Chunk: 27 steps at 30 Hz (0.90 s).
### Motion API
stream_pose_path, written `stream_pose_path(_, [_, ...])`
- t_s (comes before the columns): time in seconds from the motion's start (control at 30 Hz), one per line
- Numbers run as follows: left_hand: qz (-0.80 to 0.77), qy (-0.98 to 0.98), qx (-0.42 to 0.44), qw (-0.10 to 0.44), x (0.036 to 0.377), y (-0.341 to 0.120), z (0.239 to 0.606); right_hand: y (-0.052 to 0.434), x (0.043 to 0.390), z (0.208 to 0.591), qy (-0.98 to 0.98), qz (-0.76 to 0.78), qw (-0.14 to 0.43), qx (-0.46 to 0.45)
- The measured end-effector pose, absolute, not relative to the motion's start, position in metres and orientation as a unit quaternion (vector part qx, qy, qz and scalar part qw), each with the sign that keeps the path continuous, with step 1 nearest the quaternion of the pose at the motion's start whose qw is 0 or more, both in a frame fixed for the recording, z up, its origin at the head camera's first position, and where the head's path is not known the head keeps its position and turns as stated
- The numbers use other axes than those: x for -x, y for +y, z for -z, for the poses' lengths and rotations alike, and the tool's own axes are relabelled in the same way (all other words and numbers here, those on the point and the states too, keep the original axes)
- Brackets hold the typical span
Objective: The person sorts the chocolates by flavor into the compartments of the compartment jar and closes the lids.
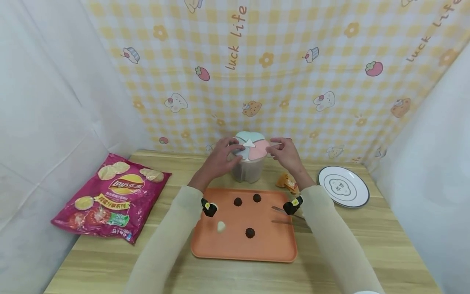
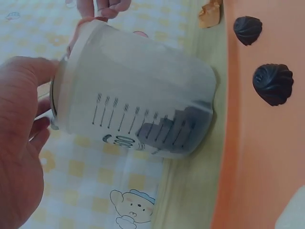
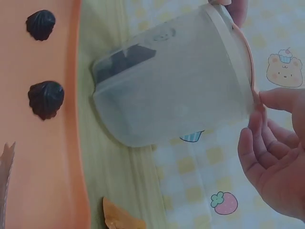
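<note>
With the left hand (image 1: 220,157) gripping the lid rim and the right hand's (image 1: 286,154) fingertips touching its other side, the frosted canister (image 1: 247,163), standing behind the orange tray (image 1: 271,245), could tip if the lid is twisted unevenly.

Wooden table (image 1: 367,245), light grain. On it: orange tray (image 1: 279,245) at centre, chip bag (image 1: 110,200) at 9 o'clock, white plate (image 1: 343,186) at 2, frosted canister (image 1: 247,169) at 12 behind the tray, small orange wrapper (image 1: 287,182) between canister and plate.
</note>
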<state>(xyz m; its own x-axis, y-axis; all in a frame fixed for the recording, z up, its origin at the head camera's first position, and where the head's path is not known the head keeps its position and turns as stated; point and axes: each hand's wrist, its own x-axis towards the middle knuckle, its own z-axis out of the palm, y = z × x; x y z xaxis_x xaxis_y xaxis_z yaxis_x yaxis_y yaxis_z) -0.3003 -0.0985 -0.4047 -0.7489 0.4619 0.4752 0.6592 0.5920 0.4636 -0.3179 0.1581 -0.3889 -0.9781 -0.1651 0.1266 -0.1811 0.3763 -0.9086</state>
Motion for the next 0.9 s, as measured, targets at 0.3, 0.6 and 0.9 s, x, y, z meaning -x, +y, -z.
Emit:
stream_pose_path(0.3, [0.331,-0.873,0.337,0.126,0.302,-0.099,0.400,0.159,0.307,0.389,-0.812,-0.562,-0.006,-0.157])
stream_pose_path(0.6, [0.287,-0.889,0.319,0.158,0.299,-0.096,0.401,0.152,0.295,0.385,-0.817,-0.533,-0.014,-0.218])
stream_pose_path(0.9, [0.335,-0.869,0.344,0.123,0.299,-0.098,0.412,0.158,0.298,0.389,-0.846,-0.473,0.039,-0.242])
